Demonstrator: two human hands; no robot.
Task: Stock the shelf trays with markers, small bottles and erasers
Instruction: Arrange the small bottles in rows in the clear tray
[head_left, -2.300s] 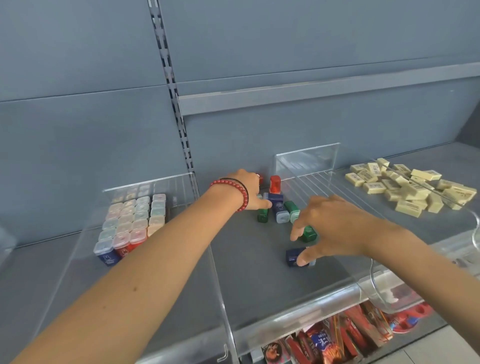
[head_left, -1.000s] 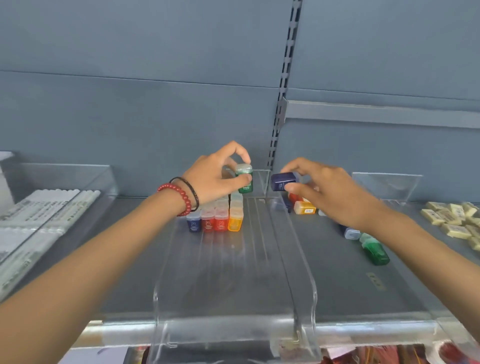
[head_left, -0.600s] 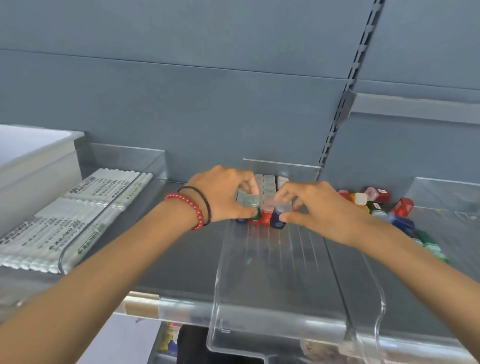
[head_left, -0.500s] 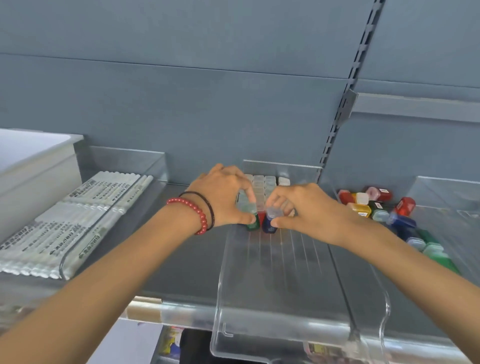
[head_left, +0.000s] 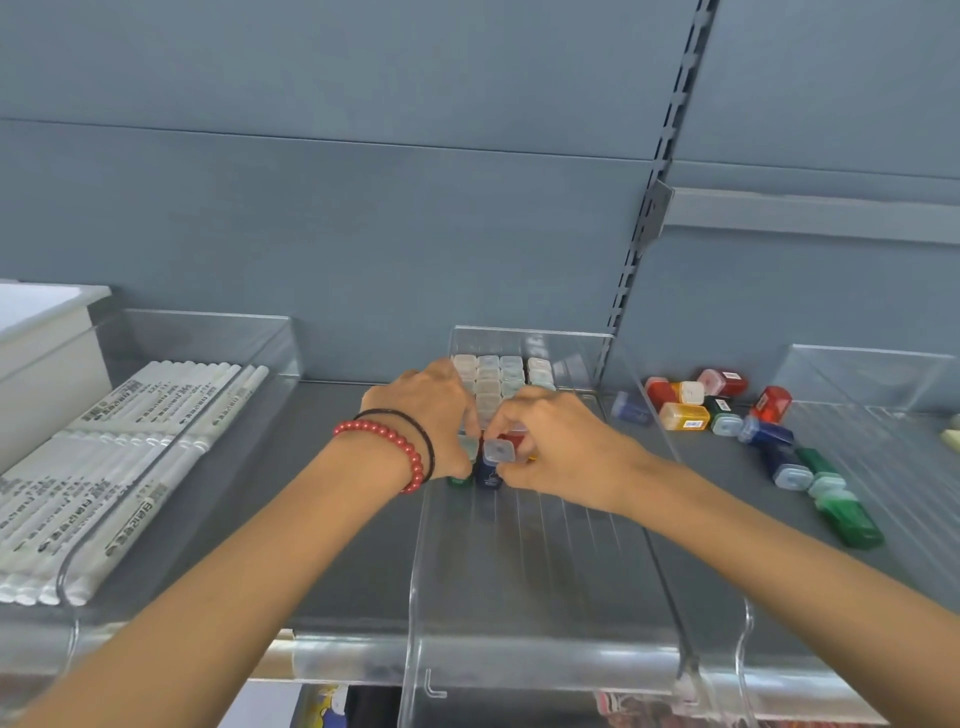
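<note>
1. Tray (head_left: 524, 654): the front half of this clear middle tray shows only ribbed floor. The stock starts further back.
2. Left hand (head_left: 431, 415): it grips the green bottle (head_left: 460, 480) by the cap, fingers narrow round it. The bottle stands upright on the tray floor.
3. Right hand (head_left: 556, 447): it pinches the blue bottle (head_left: 492, 465), fingers narrow. This bottle stands just beside the green one.
4. Change: a second ago you held both bottles in the air above the tray. Both are now down against the front row. Treat the pair as placed, with only the release left.
5. Rows (head_left: 498, 374): capped bottles stand in rows back to the rear wall.
6. Loose bottles (head_left: 727, 410): these lie on the shelf (head_left: 322, 519) right of the tray, so expect more trips.
7. Writing: the markers (head_left: 130, 457) in the left tray (head_left: 208, 332) carry dark print along their barrels, which cannot be read. The bottle labels are too small to read.
</note>
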